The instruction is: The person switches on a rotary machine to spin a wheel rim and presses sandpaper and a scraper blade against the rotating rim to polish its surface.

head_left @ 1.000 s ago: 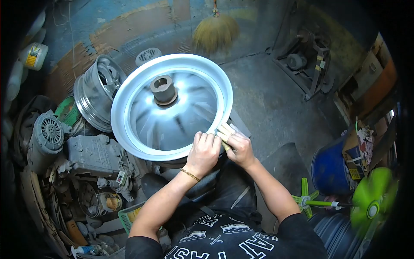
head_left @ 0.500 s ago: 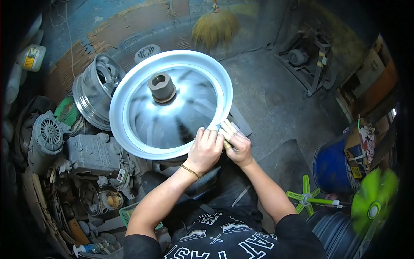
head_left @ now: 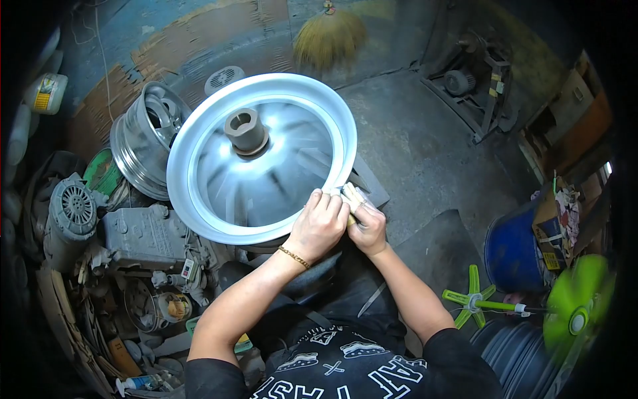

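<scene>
A silvery car wheel rim (head_left: 181, 179) faces up at a tilt, with its spokes smeared by spinning. From its centre stands a brown metal hub nut (head_left: 244, 132). My left hand (head_left: 318, 223), a gold bracelet at the wrist, is closed at the rim's lower right edge. Right beside it, my right hand (head_left: 367, 226) is closed too, with pale wraps on its fingers. The two hands meet at the lip of the wheel. Whatever is pinched between the fingers is mostly hidden; only a small dark bit shows.
Another polished wheel (head_left: 136, 156) leans at the left, by a dusty motor (head_left: 73, 206) and grey gearbox (head_left: 143, 233). A green fan (head_left: 577, 319) spins at the lower right, near a blue drum (head_left: 508, 256). A straw broom (head_left: 329, 40) hangs at the back.
The blurred spokes have shifted round. Both hands stay at the same part of the rim, moved very slightly; the whole view has shifted a little.
</scene>
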A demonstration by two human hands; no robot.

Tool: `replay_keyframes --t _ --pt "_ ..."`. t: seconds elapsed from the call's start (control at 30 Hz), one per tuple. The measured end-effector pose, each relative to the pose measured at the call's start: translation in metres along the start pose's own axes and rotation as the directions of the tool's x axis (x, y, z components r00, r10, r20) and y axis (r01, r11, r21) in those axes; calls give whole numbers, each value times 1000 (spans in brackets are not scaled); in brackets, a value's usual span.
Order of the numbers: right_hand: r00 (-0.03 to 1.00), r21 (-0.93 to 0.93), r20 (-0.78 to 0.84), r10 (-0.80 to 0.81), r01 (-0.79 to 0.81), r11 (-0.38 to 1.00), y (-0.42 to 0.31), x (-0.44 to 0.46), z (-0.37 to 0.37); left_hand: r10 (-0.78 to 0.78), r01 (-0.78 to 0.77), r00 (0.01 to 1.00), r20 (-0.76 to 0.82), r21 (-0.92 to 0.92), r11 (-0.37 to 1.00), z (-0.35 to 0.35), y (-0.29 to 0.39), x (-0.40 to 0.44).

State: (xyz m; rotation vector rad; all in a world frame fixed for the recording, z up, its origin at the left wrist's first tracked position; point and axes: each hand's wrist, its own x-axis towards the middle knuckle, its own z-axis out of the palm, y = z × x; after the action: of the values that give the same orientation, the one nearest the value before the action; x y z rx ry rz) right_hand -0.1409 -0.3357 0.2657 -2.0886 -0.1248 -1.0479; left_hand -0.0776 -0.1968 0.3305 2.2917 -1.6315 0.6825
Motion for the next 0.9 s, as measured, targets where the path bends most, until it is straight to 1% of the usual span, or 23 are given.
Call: replay_keyframes --t 0.1,0.17,0.2,0.27,0.4,0.47,0.5,0.57,0.6,0.63,0.67,0.7,0.73,0.77,0.8,0.87,0.9 --pt "999 21 0 37 -37 999 -1 0 0 26 -25 999 -31 20 999 0 -1 4" --pt "994 68 -14 106 -105 992 0 -1 1 53 -51 998 -26 58 997 0 -1 6" --pt "994 69 -14 107 -106 992 0 -1 1 53 -51 998 -25 57 997 1 -1 7" --pt "982 80 -5 188 -187 979 0 -1 0 64 -65 998 11 74 995 1 -2 8" --pt "983 79 -44 176 -172 982 4 -2 3 98 -100 995 27 99 990 5 -2 12" --pt "965 95 -43 258 -253 963 5 -2 3 105 -105 994 10 100 989 7 -2 17" --pt "966 95 -46 255 -250 964 5 -1 1 108 -108 994 8 103 989 6 -3 20" --pt "952 36 0 307 -307 951 3 2 -5 48 -45 994 97 -32 998 3 -3 25" --pt "953 37 0 302 -302 953 0 6 -7 47 -44 995 93 -28 999 -8 -2 30" --pt "909 149 -43 415 -405 902 -4 9 -10 -106 97 994 -32 -207 973 -21 2 34" --pt "847 263 -74 526 -492 830 -8 14 -13 -272 203 954 -126 -395 896 -34 5 37" --pt "744 472 -53 667 -570 673 -12 20 -16 -431 331 895 -110 -484 810 -43 9 33" --pt "640 683 48 767 -581 442 -19 26 -22 -518 376 844 -135 -539 754 -49 9 32" --pt "611 810 141 779 -524 264 -22 27 -24 -566 405 821 -76 -621 671 -49 10 25" --pt "596 892 239 767 -446 69 -25 29 -26 -607 429 795 -18 -691 582 -49 11 20" --pt "597 867 384 704 -496 -53 -34 33 -26 -653 515 741 156 -757 403 -49 10 10" --pt "612 853 422 669 -518 -64 -37 32 -24 -696 560 665 269 -797 227 -46 9 5"
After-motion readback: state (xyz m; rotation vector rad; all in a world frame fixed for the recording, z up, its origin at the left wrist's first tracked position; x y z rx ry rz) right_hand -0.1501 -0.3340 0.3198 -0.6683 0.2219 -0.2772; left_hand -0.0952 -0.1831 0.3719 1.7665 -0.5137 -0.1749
